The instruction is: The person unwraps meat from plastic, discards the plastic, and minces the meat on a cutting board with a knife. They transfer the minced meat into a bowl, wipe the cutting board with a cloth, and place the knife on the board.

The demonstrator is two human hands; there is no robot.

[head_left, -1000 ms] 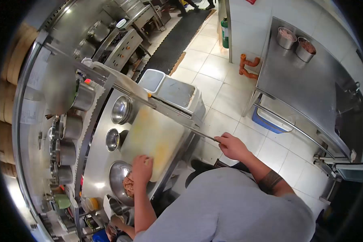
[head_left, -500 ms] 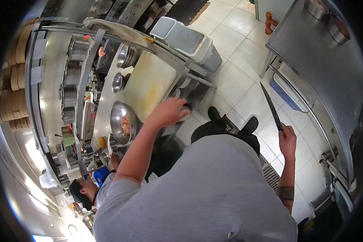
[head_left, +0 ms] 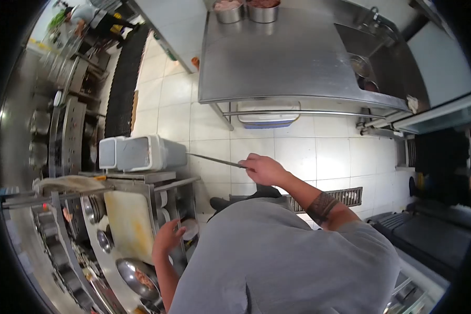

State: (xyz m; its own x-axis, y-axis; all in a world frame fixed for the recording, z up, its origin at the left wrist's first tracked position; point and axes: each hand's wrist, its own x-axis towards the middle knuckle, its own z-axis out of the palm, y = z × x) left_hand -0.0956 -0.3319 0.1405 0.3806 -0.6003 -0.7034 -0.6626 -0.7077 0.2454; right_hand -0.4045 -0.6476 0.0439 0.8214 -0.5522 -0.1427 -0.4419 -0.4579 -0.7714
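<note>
My right hand [head_left: 265,169] is closed round the handle of a knife [head_left: 214,159]. Its long dark blade points left over the tiled floor, towards the lidded bins. My left hand [head_left: 168,238] holds nothing, its fingers loosely apart. It hovers by the edge of the counter, close to a white cutting board [head_left: 129,220] with yellow stains. Beside that board stands a steel bowl [head_left: 130,272] with pale pink pieces, apparently raw meat, in it. Stacked bowls or dishes [head_left: 190,229] show on a shelf below the counter, just right of my left hand.
A steel table [head_left: 277,57] with a sink [head_left: 374,57] stands ahead, bearing two metal pots [head_left: 262,11] of meat. Grey and white bins [head_left: 152,153] stand at the counter's end. A black mat [head_left: 125,78] runs along the aisle, where another person [head_left: 91,18] works far off.
My view and body have turned right, bringing the sink table ahead and the counter to the lower left. The knife stays in my right hand and now points left. My left hand stays empty.
</note>
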